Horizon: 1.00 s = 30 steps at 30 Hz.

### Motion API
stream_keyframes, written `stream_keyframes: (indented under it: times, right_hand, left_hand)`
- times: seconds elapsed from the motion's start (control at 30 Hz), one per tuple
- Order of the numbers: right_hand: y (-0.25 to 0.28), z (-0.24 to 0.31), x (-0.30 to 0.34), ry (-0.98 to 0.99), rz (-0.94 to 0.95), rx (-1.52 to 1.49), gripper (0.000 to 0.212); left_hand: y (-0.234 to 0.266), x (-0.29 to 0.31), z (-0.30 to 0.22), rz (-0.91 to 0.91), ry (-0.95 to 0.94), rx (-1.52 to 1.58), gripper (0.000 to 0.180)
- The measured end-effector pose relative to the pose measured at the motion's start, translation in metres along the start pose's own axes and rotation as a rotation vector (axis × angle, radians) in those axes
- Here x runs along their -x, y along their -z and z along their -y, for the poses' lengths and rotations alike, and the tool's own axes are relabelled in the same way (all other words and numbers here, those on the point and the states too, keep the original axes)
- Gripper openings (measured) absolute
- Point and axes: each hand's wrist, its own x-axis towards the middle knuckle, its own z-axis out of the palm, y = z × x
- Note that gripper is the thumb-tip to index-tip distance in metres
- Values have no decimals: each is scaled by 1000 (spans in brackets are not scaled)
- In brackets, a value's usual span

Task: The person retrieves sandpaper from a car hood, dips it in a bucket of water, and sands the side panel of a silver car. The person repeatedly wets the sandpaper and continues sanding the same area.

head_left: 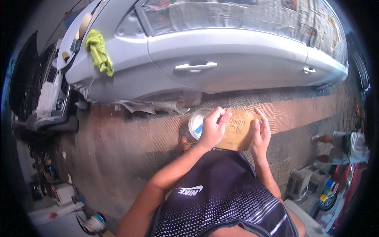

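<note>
A tan sheet of sandpaper (239,136), its printed back turned up, is stretched between my two hands in front of my body. My left hand (213,129) pinches its left edge with thumb and fingers. Along the right edge, the thumb and fingers of my right hand (261,136) grip the sheet. Beside and partly behind my left hand, a round white bucket (191,125) stands on the floor near my foot. Something blue and white shows inside it, but my hand hides part of the bucket.
A silver-grey car (166,79) with paper-covered windows spans the far side. A green cloth (98,51) drapes over its front end, near a tape roll (85,25). Another person (347,144) is at the right, near a plastic stool (300,183). A white tub (94,223) is lower left.
</note>
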Motion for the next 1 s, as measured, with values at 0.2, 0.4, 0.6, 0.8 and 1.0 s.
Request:
stream_keyframes:
  times: [0.2,0.4,0.6,0.8,1.0]
  right_hand:
    - [-14,-7,-13,-146,366,-28,29]
    - [-53,-5,-16,-161,492,-58,24]
    - [-69,-22,-2,-253,443,-184,28]
    - [-88,-6,4,-252,451,-253,45]
    - [-115,16,32,-213,402,-201,41]
  left_hand:
    - [1,52,31,-321,218,189,25]
    - [35,66,33,-431,382,144,23]
    - [61,61,19,-413,288,42,23]
    - [87,57,26,-457,210,85,25]
    - [128,56,13,-281,93,75,23]
